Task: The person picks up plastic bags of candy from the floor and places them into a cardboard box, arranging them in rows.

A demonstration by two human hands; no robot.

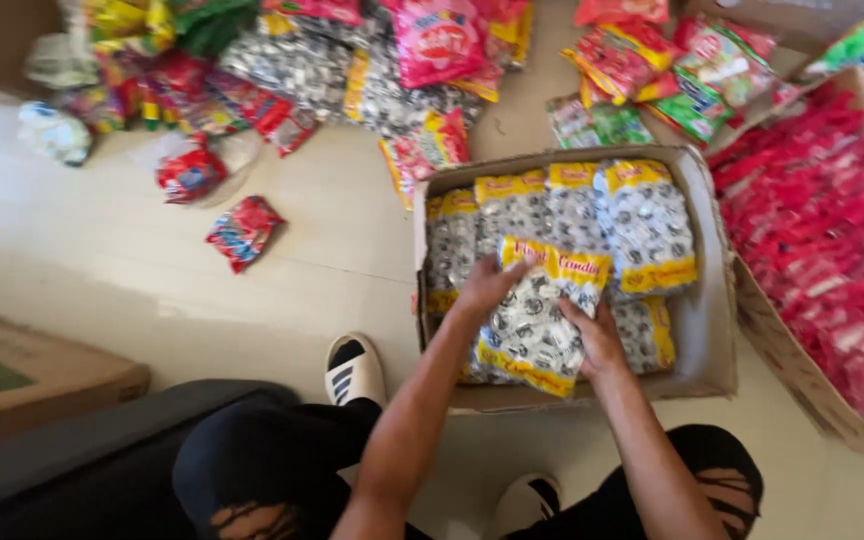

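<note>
Both my hands hold one clear bag of silver-wrapped candies with yellow ends [540,320] over an open cardboard box [707,330]. My left hand [485,288] grips the bag's upper left edge. My right hand [597,338] grips its right side. Several more bags of the same candies [642,225] lie packed side by side in the box beneath.
A second cardboard box full of red packets [832,250] stands at the right. Loose candy bags lie piled on the floor at the back [352,70], and a small red bag [244,230] lies apart. A closed carton [42,375] sits at the left. My sandalled foot [354,370] rests beside the box.
</note>
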